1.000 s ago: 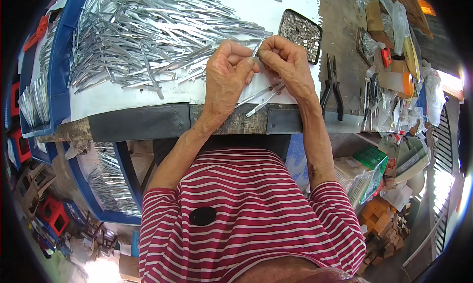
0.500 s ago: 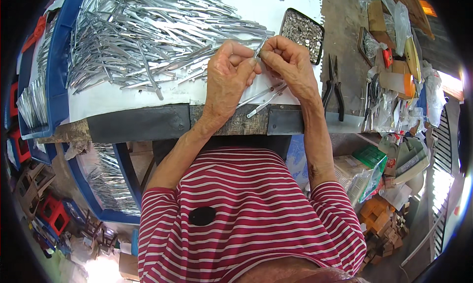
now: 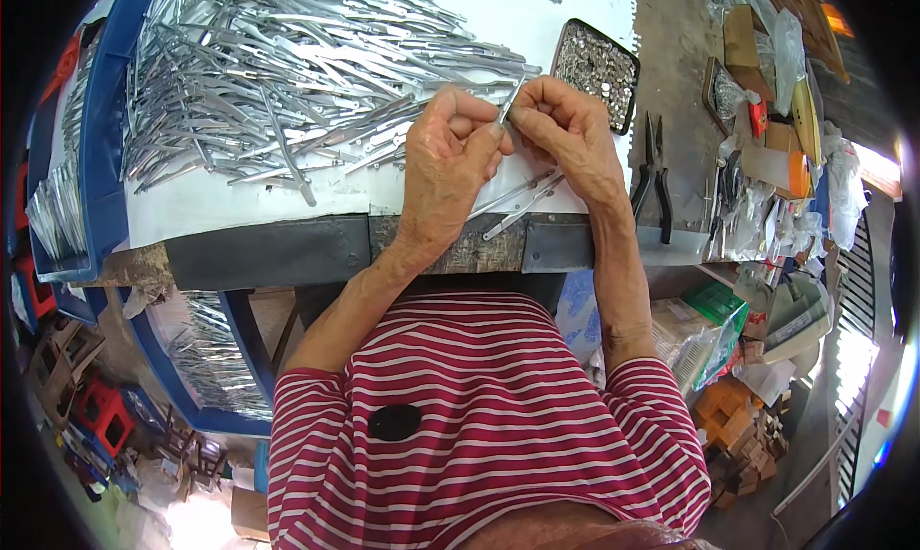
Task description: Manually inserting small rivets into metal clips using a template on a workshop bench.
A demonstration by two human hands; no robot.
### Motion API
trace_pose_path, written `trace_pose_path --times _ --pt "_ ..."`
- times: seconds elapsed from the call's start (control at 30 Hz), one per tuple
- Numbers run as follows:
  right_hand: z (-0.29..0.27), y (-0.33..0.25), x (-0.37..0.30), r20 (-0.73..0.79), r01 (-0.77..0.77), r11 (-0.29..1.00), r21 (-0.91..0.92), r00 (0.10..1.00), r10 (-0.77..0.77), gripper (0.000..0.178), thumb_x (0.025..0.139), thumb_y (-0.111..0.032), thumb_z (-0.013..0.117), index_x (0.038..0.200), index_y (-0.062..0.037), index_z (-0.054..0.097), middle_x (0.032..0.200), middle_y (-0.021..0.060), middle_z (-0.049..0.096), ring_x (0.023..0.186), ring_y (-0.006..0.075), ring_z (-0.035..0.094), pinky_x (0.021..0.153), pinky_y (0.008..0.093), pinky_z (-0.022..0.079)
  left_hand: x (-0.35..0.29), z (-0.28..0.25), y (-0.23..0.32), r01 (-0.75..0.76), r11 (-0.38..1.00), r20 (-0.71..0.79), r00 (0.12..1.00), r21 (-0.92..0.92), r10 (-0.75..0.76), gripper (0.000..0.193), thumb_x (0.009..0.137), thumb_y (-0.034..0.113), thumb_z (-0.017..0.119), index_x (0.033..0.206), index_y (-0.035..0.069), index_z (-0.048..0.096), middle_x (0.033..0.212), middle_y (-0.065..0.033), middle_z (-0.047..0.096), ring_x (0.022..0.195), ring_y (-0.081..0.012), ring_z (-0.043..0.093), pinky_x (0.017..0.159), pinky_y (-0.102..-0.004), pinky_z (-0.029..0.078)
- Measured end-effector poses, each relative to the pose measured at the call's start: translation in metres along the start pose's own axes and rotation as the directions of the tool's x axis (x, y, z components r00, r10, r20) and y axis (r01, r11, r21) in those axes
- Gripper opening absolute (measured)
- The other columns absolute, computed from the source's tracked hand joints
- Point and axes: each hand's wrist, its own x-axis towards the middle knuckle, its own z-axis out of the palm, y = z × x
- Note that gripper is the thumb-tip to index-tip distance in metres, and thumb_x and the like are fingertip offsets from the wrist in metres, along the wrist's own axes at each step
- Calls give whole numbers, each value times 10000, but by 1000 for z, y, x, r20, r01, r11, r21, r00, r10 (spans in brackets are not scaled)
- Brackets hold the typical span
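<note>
Over the front part of the workbench, my left hand (image 3: pixel 448 157) pinches a thin silver metal strip (image 3: pixel 509 101) between thumb and fingers. My right hand (image 3: pixel 567 136) is closed on the same strip from the other side, its fingertips almost meeting the left ones. The strip slants upward between them; its lower end is hidden by the fingers. A large heap of similar metal strips (image 3: pixel 278 71) spreads behind and left of my hands. Two loose strips (image 3: pixel 522 205) lie below them near the bench edge. Just beyond my right hand is a black tray (image 3: pixel 636 88) of tiny silver pieces.
Black-handled pliers (image 3: pixel 653 178) lie right of my right forearm. A blue bin (image 3: pixel 103 157) of strips stands at the left, another blue bin (image 3: pixel 230 334) below the bench. Bags, boxes and an orange-capped container (image 3: pixel 793 171) crowd the right side. The bench edge (image 3: pixel 278 253) runs before me.
Both hands keep hold of the metal strip, which has tilted slightly. The whole view has shifted a little; the heap and tray lie as before.
</note>
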Motion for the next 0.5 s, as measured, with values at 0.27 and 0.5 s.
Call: trace_pose_path --times 0.27,0.5 --pt "0 -1 -2 -10 -4 1000 26 1000 4 74 800 -62 538 779 9 535 652 -5 517 578 47 472 506 182 384 1 1 -1 -7 1000 1 1000 25 7 86 800 -37 487 866 -6 441 642 -60 544 498 -37 427 426 -161 337" --pt "0 2 -3 -14 6 999 40 1000 -5 78 798 -66 536 787 11 536 657 -3 522 586 49 477 512 182 386 -1 0 0 -17 997 24 1000 71 15 66 831 4 489 891 0 463 702 -84 560 518 -45 413 462 -169 332"
